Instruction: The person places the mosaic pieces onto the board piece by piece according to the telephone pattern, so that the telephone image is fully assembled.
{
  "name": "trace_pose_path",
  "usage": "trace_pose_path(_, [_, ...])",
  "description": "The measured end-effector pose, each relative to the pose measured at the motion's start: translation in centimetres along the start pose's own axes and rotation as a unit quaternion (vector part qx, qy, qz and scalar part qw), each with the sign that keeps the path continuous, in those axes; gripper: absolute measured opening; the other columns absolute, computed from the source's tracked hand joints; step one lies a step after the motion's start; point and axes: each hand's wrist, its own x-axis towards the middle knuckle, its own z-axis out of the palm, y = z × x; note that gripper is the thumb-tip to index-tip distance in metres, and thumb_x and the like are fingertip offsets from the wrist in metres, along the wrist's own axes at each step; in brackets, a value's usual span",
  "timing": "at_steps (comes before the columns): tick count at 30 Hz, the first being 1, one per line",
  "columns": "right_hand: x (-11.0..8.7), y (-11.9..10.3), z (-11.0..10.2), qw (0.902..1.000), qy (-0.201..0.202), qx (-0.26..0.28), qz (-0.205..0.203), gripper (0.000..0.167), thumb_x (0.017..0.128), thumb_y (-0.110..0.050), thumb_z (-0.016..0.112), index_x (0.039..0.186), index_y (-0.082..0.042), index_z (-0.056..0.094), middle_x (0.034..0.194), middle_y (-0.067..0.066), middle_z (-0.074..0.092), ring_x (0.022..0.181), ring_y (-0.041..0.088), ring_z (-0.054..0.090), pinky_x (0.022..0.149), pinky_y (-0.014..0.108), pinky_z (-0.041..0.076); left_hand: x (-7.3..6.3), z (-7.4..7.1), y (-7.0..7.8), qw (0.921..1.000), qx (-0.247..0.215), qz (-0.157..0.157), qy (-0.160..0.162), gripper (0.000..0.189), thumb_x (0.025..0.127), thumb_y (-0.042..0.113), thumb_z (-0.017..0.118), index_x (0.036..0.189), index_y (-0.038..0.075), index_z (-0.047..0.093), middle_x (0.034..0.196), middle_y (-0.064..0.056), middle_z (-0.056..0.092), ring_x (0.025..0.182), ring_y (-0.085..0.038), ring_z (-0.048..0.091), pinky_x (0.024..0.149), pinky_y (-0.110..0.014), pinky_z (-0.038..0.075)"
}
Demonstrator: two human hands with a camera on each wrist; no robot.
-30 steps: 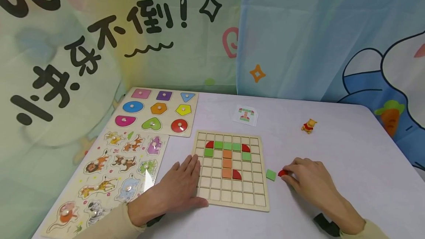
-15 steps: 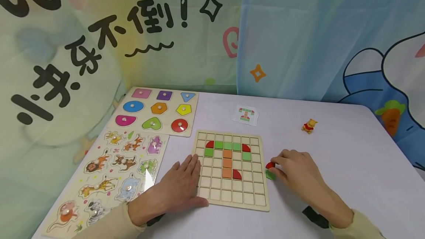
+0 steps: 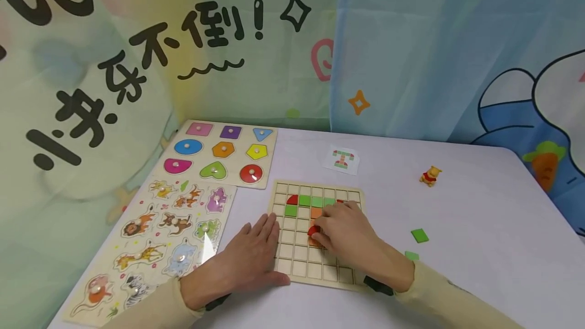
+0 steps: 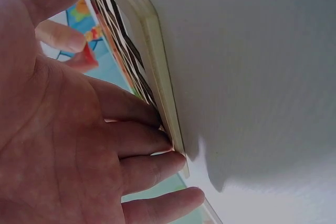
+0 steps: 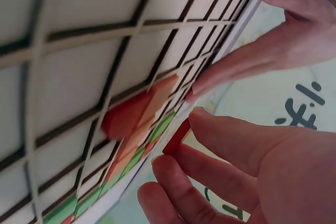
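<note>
My right hand (image 3: 354, 232) pinches a red quarter-circle tile (image 3: 313, 231) between thumb and fingers, over the middle of a wooden grid board (image 3: 299, 268). In the right wrist view this red tile (image 5: 177, 136) is raised off the board, beside another red tile (image 5: 126, 121) set in a cell. My left hand (image 3: 250, 253) lies with straight fingers along the board's left edge, its thumb by the near corner. Green tiles (image 3: 304, 200), orange tiles (image 3: 316, 212) and a red corner tile (image 3: 293, 199) fill some cells. The right hand hides part of the pattern.
Two loose green tiles (image 3: 420, 235) lie right of the board. Behind it is a pattern card (image 3: 341, 159). A small bear figure (image 3: 430, 176) stands back right. A shape puzzle (image 3: 237, 165) and an animal puzzle (image 3: 151, 240) occupy the table's left side.
My right hand has carried the red tile leftward from beside the board to above its middle. Two loose green tiles have come into view. My left hand keeps its place on the board's edge.
</note>
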Motion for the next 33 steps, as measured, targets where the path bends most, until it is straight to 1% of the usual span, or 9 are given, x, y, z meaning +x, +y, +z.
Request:
trace_pose_path(5, [0.8, -0.9, 0.8, 0.9997, -0.009, 0.017, -0.014, 0.017, 0.083, -0.030, 0.085, 0.075, -0.019, 0.074, 0.074, -0.008, 0.059, 0.069, 0.014, 0.055, 0.077, 0.038, 0.045, 0.1, 0.0, 0.0, 1.0000, 0.009, 0.001, 0.001, 0.109, 0.085, 0.072, 0.065, 0.157, -0.004, 0.035, 0.167, -0.021, 0.030, 0.156, -0.035, 0.032, 0.118, -0.054, 0.039])
trace_pose_path(8, [1.0, -1.2, 1.4, 0.9995, -0.016, 0.018, -0.020, 0.018, 0.086, -0.031, 0.082, 0.076, -0.019, 0.075, 0.072, -0.007, 0.057, 0.069, 0.014, 0.053, 0.076, 0.036, 0.044, 0.0, 0.0, 0.0, 0.9999, 0.010, 0.002, 0.000, 0.108, 0.086, 0.073, 0.064, 0.156, -0.004, 0.035, 0.167, -0.021, 0.031, 0.156, -0.034, 0.032, 0.118, -0.054, 0.040])
trace_pose_path(12, [1.2, -1.4, 1.9, 0.9996, -0.009, 0.014, -0.024, 0.020, 0.088, -0.032, 0.080, 0.075, -0.018, 0.075, 0.072, -0.007, 0.058, 0.071, 0.014, 0.055, 0.076, 0.034, 0.042, 0.0, 0.0, 0.1, 1.0000, 0.009, 0.003, 0.000, 0.108, 0.086, 0.073, 0.063, 0.156, -0.004, 0.035, 0.167, -0.021, 0.031, 0.155, -0.034, 0.033, 0.118, -0.053, 0.040])
trace_pose_path(15, [1.1, -1.4, 2.0, 0.9995, -0.009, 0.017, -0.026, 0.018, 0.087, -0.032, 0.081, 0.075, -0.019, 0.076, 0.073, -0.006, 0.059, 0.073, 0.014, 0.055, 0.075, 0.032, 0.041, 0.0, 0.0, 0.1, 0.9999, 0.012, 0.003, -0.001, 0.108, 0.086, 0.073, 0.063, 0.156, -0.004, 0.035, 0.167, -0.021, 0.031, 0.155, -0.034, 0.033, 0.118, -0.053, 0.040])
trace_pose_path(22, [1.1, -1.4, 1.8, 0.9988, -0.038, 0.019, -0.025, 0.016, 0.085, -0.033, 0.083, 0.078, -0.020, 0.077, 0.077, -0.006, 0.057, 0.074, 0.014, 0.053, 0.072, 0.031, 0.038, 0.1, 0.0, 0.1, 0.9998, 0.020, 0.003, 0.000, 0.108, 0.086, 0.073, 0.064, 0.156, -0.003, 0.036, 0.167, -0.020, 0.032, 0.155, -0.034, 0.033, 0.117, -0.054, 0.041])
trace_pose_path(29, [1.0, -1.4, 1.9, 0.9988, -0.039, 0.011, -0.027, 0.018, 0.083, -0.036, 0.084, 0.080, -0.020, 0.078, 0.078, -0.006, 0.058, 0.076, 0.014, 0.053, 0.073, 0.031, 0.038, 0.1, 0.1, 0.1, 0.9998, 0.018, 0.000, 0.001, 0.108, 0.085, 0.073, 0.064, 0.156, -0.003, 0.036, 0.167, -0.020, 0.032, 0.155, -0.034, 0.033, 0.117, -0.053, 0.040])
trace_pose_path(33, [0.9, -1.2, 1.6, 0.9989, -0.035, 0.002, -0.029, 0.020, 0.082, -0.039, 0.085, 0.081, -0.021, 0.077, 0.079, -0.006, 0.058, 0.076, 0.014, 0.054, 0.074, 0.033, 0.040, 0.2, 0.1, 0.1, 0.9997, 0.024, 0.002, 0.004, 0.108, 0.085, 0.073, 0.064, 0.156, -0.003, 0.036, 0.167, -0.020, 0.032, 0.155, -0.034, 0.034, 0.117, -0.053, 0.041])
